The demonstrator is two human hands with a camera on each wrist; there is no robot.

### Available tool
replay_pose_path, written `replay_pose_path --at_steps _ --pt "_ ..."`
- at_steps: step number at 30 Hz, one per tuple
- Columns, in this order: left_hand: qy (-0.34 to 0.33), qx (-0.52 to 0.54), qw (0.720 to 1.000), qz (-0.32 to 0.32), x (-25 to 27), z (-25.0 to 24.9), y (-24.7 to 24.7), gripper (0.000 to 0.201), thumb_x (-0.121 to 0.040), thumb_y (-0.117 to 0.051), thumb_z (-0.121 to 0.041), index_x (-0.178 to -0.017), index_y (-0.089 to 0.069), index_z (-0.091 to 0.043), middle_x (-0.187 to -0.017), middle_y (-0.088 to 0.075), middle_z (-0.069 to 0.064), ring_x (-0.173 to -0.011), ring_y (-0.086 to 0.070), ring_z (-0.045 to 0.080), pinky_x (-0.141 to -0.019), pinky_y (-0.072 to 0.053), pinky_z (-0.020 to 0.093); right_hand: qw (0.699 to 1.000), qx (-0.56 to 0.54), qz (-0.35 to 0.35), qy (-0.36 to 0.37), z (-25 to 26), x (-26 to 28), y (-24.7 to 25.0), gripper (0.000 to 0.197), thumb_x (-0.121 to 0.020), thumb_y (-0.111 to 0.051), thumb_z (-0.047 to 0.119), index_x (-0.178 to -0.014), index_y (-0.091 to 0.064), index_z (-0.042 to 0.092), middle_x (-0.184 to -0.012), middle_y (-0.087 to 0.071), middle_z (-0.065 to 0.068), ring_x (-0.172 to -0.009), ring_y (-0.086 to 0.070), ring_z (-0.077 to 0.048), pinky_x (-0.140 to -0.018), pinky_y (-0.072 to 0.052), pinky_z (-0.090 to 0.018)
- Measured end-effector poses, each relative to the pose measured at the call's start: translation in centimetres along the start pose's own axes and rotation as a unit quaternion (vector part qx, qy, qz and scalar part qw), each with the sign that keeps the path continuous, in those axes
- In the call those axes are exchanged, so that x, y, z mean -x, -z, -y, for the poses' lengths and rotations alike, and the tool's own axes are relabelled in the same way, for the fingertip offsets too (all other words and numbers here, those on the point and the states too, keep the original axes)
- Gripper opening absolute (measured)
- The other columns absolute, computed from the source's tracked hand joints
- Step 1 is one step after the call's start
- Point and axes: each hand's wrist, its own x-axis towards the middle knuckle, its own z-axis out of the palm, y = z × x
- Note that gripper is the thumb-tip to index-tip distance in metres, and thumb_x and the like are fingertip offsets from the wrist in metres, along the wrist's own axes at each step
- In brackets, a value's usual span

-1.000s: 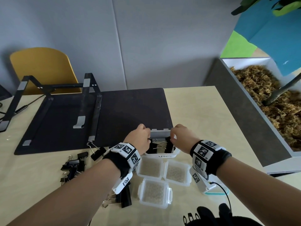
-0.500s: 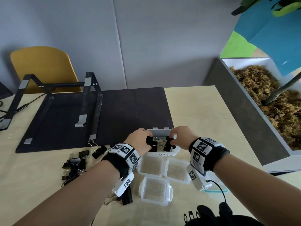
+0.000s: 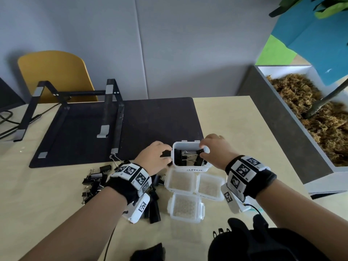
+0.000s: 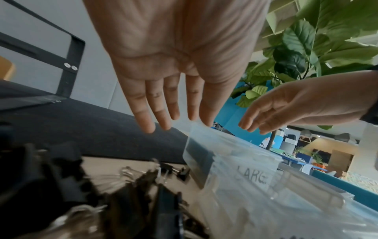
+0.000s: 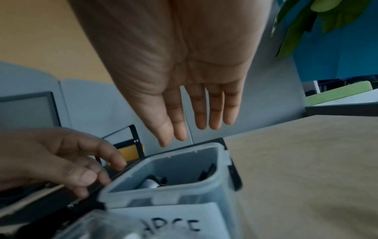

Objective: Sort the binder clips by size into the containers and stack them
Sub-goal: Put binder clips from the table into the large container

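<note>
A translucent container labelled LARGE [image 3: 191, 167] stands open at the black mat's front edge, with several large black binder clips [image 3: 188, 157] inside. My left hand [image 3: 156, 157] hovers at its left side and my right hand [image 3: 212, 149] over its right rim. Both hands hold nothing. In the left wrist view my left hand [image 4: 169, 122] has straight fingers above the container [image 4: 235, 161]. The right wrist view shows my right hand [image 5: 194, 129] flat above the rim [image 5: 163, 190]. Loose black clips [image 3: 94, 181] lie in a pile to the left.
Three more translucent containers [image 3: 185, 206] sit just in front of the LARGE one. A black laptop stand [image 3: 111, 113] rests on the mat [image 3: 160, 119]. A grey planter box [image 3: 282, 129] borders the table's right side. Dark fabric [image 3: 254, 242] lies at the near edge.
Both hands gripped the LARGE container by its sides and brought it down to the table. They have since let go and their fingers have straightened.
</note>
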Motion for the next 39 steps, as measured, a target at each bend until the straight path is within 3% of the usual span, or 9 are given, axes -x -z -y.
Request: replay_pose_path --at_steps 10,15,18,22,25,28,33,36,39 --pt "0.021 -0.039 0.997 0.055 5.6 4.8 2.1 0.026 -0.086 -0.057 -0.022 -0.111 -0.062 -0.027 -0.116 -0.057 -0.011 -0.111 -0.053 0.009 -0.093 -0.039 0.023 0.995 -0.073 0.038 0.056 6.7 5.0 -2.5 0.023 -0.089 -0.057 0.025 -0.110 -0.063 0.019 -0.116 -0.061 0.001 -0.106 -0.057 -0.015 -0.080 -0.037 -0.020" --pt "0.022 -0.045 0.995 0.086 7.5 7.6 2.8 0.030 -0.085 -0.058 -0.018 -0.113 -0.062 -0.027 -0.117 -0.055 -0.010 -0.111 -0.053 0.010 -0.098 -0.043 0.026 0.989 -0.066 0.104 0.083 10.1 6.8 -4.8 0.028 -0.086 -0.060 0.026 -0.113 -0.062 0.019 -0.116 -0.063 0.001 -0.104 -0.058 -0.016 -0.087 -0.044 -0.026" --pt "0.021 -0.062 0.994 0.091 8.2 9.6 3.2 0.031 -0.083 -0.060 -0.015 -0.112 -0.063 -0.027 -0.117 -0.054 -0.008 -0.110 -0.053 0.011 -0.092 -0.043 0.023 0.987 -0.017 0.131 0.091 11.5 7.6 -6.5 0.037 -0.083 -0.062 0.031 -0.119 -0.057 0.022 -0.120 -0.060 0.003 -0.111 -0.054 -0.018 -0.096 -0.041 -0.032" --pt "0.017 -0.070 0.994 0.083 8.9 11.7 3.7 0.031 -0.083 -0.062 -0.013 -0.112 -0.064 -0.024 -0.113 -0.051 -0.006 -0.103 -0.052 0.011 -0.082 -0.037 0.018 0.978 0.123 0.121 0.113 12.7 8.2 -8.7 0.055 -0.078 -0.065 0.045 -0.127 -0.050 0.027 -0.125 -0.055 0.005 -0.118 -0.047 -0.020 -0.101 -0.031 -0.038" --pt "0.024 -0.061 0.994 0.086 9.3 13.2 3.7 0.036 -0.082 -0.063 -0.016 -0.117 -0.061 -0.024 -0.120 -0.051 -0.006 -0.105 -0.052 0.009 -0.085 -0.040 0.019 0.968 0.189 0.112 0.119 13.1 8.2 -10.1 0.062 -0.073 -0.068 0.044 -0.128 -0.045 0.027 -0.119 -0.057 0.002 -0.114 -0.047 -0.023 -0.096 -0.029 -0.039" --pt "0.021 -0.044 0.996 0.072 9.4 14.0 3.5 0.037 -0.084 -0.062 -0.020 -0.120 -0.059 -0.025 -0.124 -0.052 -0.007 -0.109 -0.054 0.009 -0.091 -0.043 0.022 0.971 0.196 0.085 0.108 13.5 8.1 -10.7 0.054 -0.076 -0.064 0.032 -0.126 -0.046 0.025 -0.115 -0.057 0.002 -0.112 -0.048 -0.023 -0.093 -0.029 -0.037" --pt "-0.031 -0.047 0.998 0.032 8.4 13.0 3.6 0.033 -0.087 -0.060 -0.023 -0.120 -0.058 -0.022 -0.116 -0.054 -0.005 -0.096 -0.053 0.010 -0.082 -0.042 0.022 0.976 0.192 0.067 0.080 14.0 7.9 -10.9 0.040 -0.080 -0.056 0.030 -0.117 -0.051 0.018 -0.114 -0.057 0.001 -0.108 -0.049 -0.021 -0.095 -0.030 -0.036" --pt "-0.057 -0.052 0.997 0.029 6.9 12.2 3.5 0.039 -0.087 -0.061 -0.026 -0.125 -0.055 -0.021 -0.126 -0.051 -0.006 -0.104 -0.051 0.009 -0.081 -0.036 0.018 0.976 0.193 0.065 0.080 14.1 7.7 -10.5 0.038 -0.079 -0.056 0.032 -0.113 -0.053 0.017 -0.111 -0.057 0.000 -0.107 -0.050 -0.022 -0.094 -0.031 -0.035" --pt "-0.081 -0.068 0.994 0.032 5.6 11.6 3.0 0.044 -0.086 -0.060 -0.022 -0.129 -0.052 -0.019 -0.131 -0.050 -0.001 -0.115 -0.051 0.016 -0.092 -0.042 0.025 0.973 0.206 0.055 0.088 14.1 7.6 -10.3 0.035 -0.080 -0.053 0.036 -0.110 -0.055 0.018 -0.109 -0.059 0.000 -0.105 -0.051 -0.023 -0.092 -0.032 -0.035"
